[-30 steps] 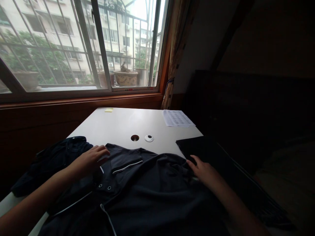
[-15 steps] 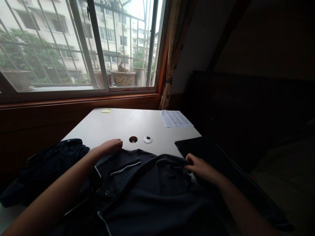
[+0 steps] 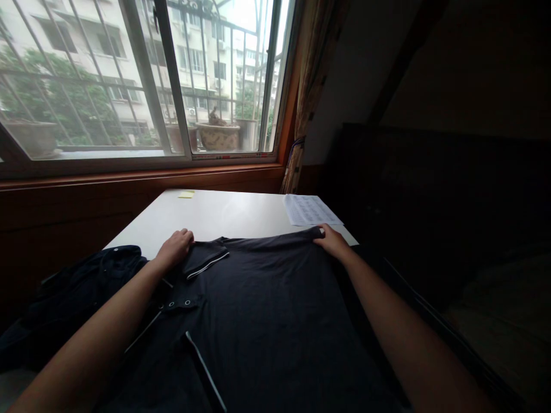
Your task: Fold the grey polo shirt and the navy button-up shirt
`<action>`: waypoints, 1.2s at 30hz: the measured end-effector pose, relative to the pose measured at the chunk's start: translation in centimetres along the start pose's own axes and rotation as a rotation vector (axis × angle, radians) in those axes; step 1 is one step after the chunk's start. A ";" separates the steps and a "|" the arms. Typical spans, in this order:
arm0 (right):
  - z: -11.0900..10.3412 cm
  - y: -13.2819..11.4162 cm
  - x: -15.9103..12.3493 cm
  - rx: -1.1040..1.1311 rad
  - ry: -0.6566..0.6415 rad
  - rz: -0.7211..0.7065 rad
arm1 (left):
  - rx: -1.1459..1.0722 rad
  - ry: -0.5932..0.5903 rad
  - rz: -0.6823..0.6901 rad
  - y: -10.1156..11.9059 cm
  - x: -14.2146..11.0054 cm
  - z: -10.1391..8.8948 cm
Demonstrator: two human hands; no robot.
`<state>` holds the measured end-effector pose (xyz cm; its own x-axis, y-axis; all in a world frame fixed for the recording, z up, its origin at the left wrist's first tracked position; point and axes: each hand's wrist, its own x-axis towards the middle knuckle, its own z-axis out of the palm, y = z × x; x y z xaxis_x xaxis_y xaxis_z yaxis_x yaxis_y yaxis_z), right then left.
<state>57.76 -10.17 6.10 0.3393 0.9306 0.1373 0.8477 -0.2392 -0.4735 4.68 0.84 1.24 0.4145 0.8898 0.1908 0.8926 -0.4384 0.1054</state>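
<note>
A dark short-sleeved shirt (image 3: 275,310) with white-piped edges lies spread over the near part of the white table (image 3: 232,213). Round white-ringed buttons show on its placket at the left. My left hand (image 3: 175,248) has its fingers closed on the shirt at the upper left, by a sleeve. At the upper right corner, my right hand (image 3: 333,241) pinches the cloth between thumb and fingers. Between both hands the far edge of the shirt runs fairly straight. The shirt's near end passes out of the picture.
Crumpled dark clothes (image 3: 86,287) lie at the table's left edge. Printed sheets (image 3: 310,210) and a yellow sticky note (image 3: 186,195) are at the far side. More dark cloth (image 3: 400,287) lies at the right. Beyond the table is a window (image 3: 181,86) with a curtain (image 3: 297,155).
My right hand has moved up and away, drawing the shirt's wrinkled side out flat. My left hand has shifted left and slightly farther. The shirt now covers the two round table fittings.
</note>
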 end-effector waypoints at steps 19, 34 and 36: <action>8.5 -5.7 -13.0 -0.250 -0.078 -0.531 | 0.001 0.022 0.392 11.3 -8.2 0.7; 5.3 2.9 -22.8 -0.195 -0.067 -0.505 | -0.075 0.047 0.471 13.5 -13.8 1.5; 4.6 2.7 -23.9 -0.161 -0.045 -0.540 | -0.093 0.070 0.478 13.6 -14.5 0.7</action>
<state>50.08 -31.82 -2.48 -0.1747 0.9427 0.2843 0.9488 0.2383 -0.2071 10.95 -17.99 -0.77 0.7581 0.5767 0.3044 0.5841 -0.8081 0.0761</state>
